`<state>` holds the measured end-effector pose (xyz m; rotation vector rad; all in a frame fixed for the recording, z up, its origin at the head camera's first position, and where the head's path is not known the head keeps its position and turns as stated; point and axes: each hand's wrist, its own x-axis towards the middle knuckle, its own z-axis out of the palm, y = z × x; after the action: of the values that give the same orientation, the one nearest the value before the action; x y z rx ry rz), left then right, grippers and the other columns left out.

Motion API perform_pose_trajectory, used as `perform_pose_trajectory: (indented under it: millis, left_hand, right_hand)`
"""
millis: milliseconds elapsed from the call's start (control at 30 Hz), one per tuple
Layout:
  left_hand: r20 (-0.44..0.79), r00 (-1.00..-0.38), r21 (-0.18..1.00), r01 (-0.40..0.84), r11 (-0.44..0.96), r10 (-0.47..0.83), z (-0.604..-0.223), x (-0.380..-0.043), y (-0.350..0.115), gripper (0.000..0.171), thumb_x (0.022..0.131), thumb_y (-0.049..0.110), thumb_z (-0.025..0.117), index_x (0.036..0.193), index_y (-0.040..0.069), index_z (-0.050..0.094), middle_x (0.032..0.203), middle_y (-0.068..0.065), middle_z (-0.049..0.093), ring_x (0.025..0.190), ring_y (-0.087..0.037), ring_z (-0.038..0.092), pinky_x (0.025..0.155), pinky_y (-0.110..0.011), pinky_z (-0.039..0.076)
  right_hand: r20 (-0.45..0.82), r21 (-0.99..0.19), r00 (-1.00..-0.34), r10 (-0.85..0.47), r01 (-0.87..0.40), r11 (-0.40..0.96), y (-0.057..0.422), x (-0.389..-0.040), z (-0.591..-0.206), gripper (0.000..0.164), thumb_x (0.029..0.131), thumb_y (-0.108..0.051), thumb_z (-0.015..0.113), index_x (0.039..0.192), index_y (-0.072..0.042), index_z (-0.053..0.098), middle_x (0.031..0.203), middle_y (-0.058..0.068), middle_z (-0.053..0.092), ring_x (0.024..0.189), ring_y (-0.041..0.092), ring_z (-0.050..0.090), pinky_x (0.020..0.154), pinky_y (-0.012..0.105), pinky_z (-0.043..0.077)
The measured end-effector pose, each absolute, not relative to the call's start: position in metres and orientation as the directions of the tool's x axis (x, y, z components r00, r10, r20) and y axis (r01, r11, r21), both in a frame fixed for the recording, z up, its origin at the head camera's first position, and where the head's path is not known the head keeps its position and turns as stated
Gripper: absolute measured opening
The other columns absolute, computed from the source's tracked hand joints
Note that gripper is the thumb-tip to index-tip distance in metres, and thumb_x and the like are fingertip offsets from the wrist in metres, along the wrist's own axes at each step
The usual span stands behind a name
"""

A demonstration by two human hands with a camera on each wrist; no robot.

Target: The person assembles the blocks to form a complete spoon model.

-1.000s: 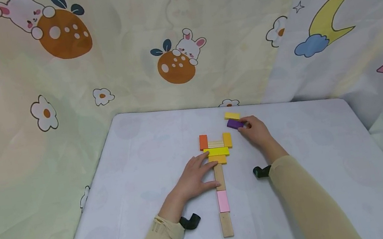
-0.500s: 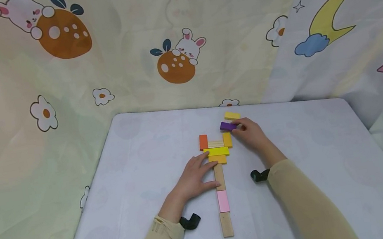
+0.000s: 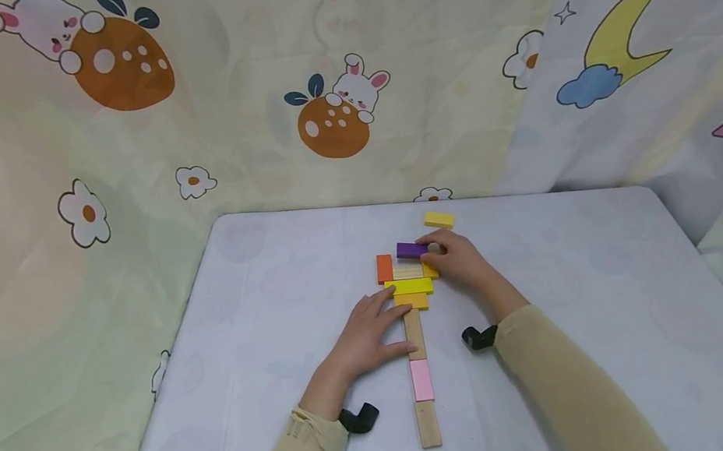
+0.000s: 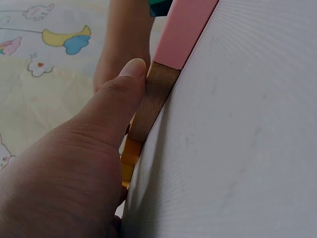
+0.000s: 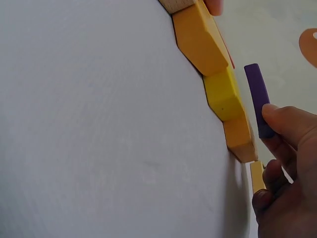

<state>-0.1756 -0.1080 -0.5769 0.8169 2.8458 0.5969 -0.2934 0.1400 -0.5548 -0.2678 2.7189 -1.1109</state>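
My right hand (image 3: pixel 462 261) pinches a purple block (image 3: pixel 411 250) by its right end. In the right wrist view the purple block (image 5: pixel 256 99) is held off the table, between thumb and fingers. Below it in the head view lie an orange-red block (image 3: pixel 385 268), a plain wood block (image 3: pixel 407 271) and a yellow-orange block partly behind the right fingers. My left hand (image 3: pixel 368 335) rests with spread fingers along the row, touching the bright yellow block (image 3: pixel 412 287), the orange block (image 3: pixel 411 302) and a wooden block (image 3: pixel 414 334). Its thumb (image 4: pixel 133 69) lies against the wooden block's side.
A pink block (image 3: pixel 421 380) and another wooden block (image 3: pixel 428 424) continue the row toward me. One loose yellow block (image 3: pixel 438 219) lies near the table's back edge. A cartoon-printed cloth (image 3: pixel 245 118) hangs behind the white table (image 3: pixel 218 303).
My right hand has carried the purple block leftward, from beside the loose yellow block to the top of the arrangement. The left hand has stayed in place.
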Motion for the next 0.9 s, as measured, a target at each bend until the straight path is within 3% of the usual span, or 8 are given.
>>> perform_pose_trajectory:
  millis: [233,900]
  left_hand:
    - [-0.019,-0.848,0.410,0.476,0.778,0.529,-0.577,-0.176,-0.109,0.075,0.083,0.076,0.054,0.148,0.041,0.041,0.165,0.003,0.019,0.151,-0.020,0.022,0.127,-0.046,0.015]
    - [-0.015,-0.850,0.410,0.474,0.779,0.526,-0.580,-0.177,-0.108,0.076,0.082,0.078,0.052,0.147,0.042,0.042,0.165,0.005,0.019,0.151,-0.020,0.023,0.127,-0.045,0.017]
  right_hand:
    - [-0.102,-0.702,-0.955,-0.277,-0.128,0.700,0.132,-0.293,-0.554,0.032,0.097,-0.034,0.064,0.128,-0.028,0.064,0.134,-0.001,0.058,0.118,0.025,0.054,0.108,0.049,0.047]
    - [-0.136,-0.646,-0.939,-0.315,-0.158,0.747,0.126,-0.294,-0.551,0.033,0.097,-0.031,0.063,0.129,-0.024,0.065,0.132,0.001,0.060,0.122,0.025,0.053,0.112,0.050,0.043]
